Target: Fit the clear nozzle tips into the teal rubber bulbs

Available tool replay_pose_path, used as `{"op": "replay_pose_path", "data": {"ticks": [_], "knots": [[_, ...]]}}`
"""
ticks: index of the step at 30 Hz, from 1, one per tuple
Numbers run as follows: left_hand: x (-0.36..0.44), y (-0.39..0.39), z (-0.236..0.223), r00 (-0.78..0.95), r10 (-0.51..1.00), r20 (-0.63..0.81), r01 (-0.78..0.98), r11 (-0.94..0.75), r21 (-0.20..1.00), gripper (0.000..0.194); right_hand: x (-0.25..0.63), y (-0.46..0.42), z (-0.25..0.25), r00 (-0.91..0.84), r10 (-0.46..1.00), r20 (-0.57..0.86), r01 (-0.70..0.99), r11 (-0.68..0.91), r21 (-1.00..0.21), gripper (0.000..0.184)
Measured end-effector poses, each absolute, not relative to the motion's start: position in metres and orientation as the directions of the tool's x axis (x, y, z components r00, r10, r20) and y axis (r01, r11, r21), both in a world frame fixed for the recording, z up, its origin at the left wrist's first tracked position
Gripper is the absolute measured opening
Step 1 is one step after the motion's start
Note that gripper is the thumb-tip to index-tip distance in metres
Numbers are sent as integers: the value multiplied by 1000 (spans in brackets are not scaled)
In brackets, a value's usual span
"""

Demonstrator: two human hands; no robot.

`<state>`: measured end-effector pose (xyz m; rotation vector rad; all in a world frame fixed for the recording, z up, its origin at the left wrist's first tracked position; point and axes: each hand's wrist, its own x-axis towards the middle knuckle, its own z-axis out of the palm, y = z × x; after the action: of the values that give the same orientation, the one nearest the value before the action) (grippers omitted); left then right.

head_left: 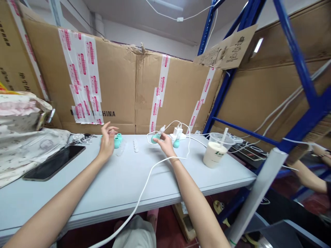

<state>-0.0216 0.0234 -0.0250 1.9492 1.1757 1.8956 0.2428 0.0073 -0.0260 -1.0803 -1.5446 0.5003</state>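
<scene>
My right hand (164, 142) is closed around a small teal device with a clear tip (158, 135), held just above the white table (124, 179) near its far edge. A white cable (144, 186) runs from that spot across the table and off the front edge. My left hand (106, 137) hovers with fingers apart, holding nothing, right beside two small teal pieces (117, 140) standing on the table. Another teal piece (176, 143) stands by a white charger (178, 132).
A dark tablet (53, 162) lies at the left beside a patterned cloth bag (23, 137). A lidded drink cup with straw (216, 150) stands at the right. Taped cardboard walls the back. Blue shelving (297, 62) stands right; another person's arm (310, 177) shows there.
</scene>
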Motion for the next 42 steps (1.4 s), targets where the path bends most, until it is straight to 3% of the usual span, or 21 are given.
{"op": "replay_pose_path", "data": {"ticks": [5,9,13,19,25,42], "knots": [[-48,34,-23,-236,568,788,534,-602,594,35,268,-1,-33,108,835,539,703,318,-635,19],[-65,41,-24,-309,521,796,608,-536,586,25,297,-18,-43,227,770,596,782,221,-583,26],[-77,45,-24,-388,533,752,599,-474,645,24,325,-33,-53,241,700,673,859,168,-483,26],[-85,49,-28,-437,511,740,598,-450,663,24,343,-32,-63,435,670,602,852,-92,-515,29],[-87,49,-29,-420,544,726,614,-419,669,21,347,-23,-70,464,692,553,864,-216,-454,29],[-92,59,-38,-298,656,694,646,-396,652,24,350,-9,-69,454,728,514,864,-219,-453,33]]}}
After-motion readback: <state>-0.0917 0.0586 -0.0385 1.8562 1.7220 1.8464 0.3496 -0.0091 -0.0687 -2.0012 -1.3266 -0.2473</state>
